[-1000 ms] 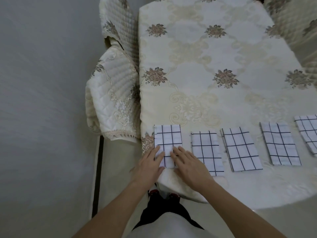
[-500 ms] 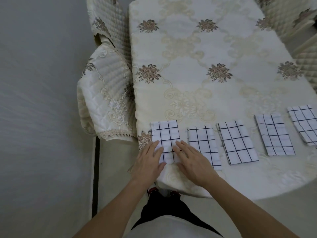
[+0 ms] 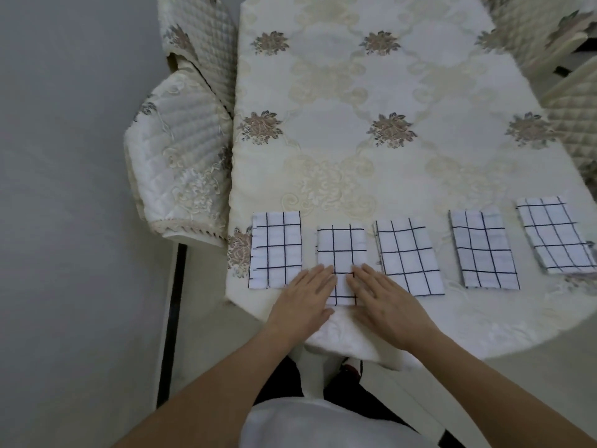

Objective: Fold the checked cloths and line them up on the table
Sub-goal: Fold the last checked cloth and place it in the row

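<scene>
Left hand (image 3: 303,295) and right hand (image 3: 384,299) lie flat, fingers straight, pressing the second cloth (image 3: 342,247), having shifted off the end cloth (image 3: 276,247); the row looks nearly finished.

Your left hand (image 3: 303,297) and right hand (image 3: 386,300) lie palm-down side by side, fingers straight and together, seemingly pressing lightly downward.

hands (image 3: 305,297) moved, leftmost cloth (image 3: 276,247) to second cloth (image 3: 341,244)

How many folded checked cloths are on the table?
5, in a row along the near edge: leftmost cloth, second cloth under the left hand and right hand, third cloth, fourth cloth, fifth cloth at the picture's right edge.
</scene>
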{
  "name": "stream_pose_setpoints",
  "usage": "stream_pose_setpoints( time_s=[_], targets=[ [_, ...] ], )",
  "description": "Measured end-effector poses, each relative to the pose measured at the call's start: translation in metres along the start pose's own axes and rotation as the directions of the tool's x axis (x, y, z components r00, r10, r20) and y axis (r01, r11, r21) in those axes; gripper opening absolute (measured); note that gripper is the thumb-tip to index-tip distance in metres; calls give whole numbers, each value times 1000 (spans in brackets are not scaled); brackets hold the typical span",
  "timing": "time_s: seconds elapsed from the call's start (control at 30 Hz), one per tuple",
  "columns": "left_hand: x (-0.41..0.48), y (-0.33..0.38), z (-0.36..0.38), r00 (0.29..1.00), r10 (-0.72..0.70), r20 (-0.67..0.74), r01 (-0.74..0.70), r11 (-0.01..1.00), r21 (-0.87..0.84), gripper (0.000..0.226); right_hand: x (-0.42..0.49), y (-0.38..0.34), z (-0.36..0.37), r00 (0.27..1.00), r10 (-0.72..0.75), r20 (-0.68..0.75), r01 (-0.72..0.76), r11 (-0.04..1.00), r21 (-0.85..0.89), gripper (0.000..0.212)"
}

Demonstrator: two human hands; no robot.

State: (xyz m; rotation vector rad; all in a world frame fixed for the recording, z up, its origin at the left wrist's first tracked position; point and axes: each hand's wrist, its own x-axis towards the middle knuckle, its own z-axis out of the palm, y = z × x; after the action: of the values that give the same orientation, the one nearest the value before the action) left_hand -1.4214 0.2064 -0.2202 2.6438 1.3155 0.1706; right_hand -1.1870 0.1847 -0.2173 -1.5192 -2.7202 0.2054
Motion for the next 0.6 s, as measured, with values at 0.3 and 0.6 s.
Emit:
stream_pose_setpoints(
  time_s=[0.3,0.6],
  targets=[
    [6,15,19,994,-93,-56,95,995,28,54,7,14,16,991,-130,-39,131,991,10,50],
    [28,6,19,984,-154,-90,155,988,0,48,36,29,16,995,-93,-31,94,995,27,52]
  ],
)
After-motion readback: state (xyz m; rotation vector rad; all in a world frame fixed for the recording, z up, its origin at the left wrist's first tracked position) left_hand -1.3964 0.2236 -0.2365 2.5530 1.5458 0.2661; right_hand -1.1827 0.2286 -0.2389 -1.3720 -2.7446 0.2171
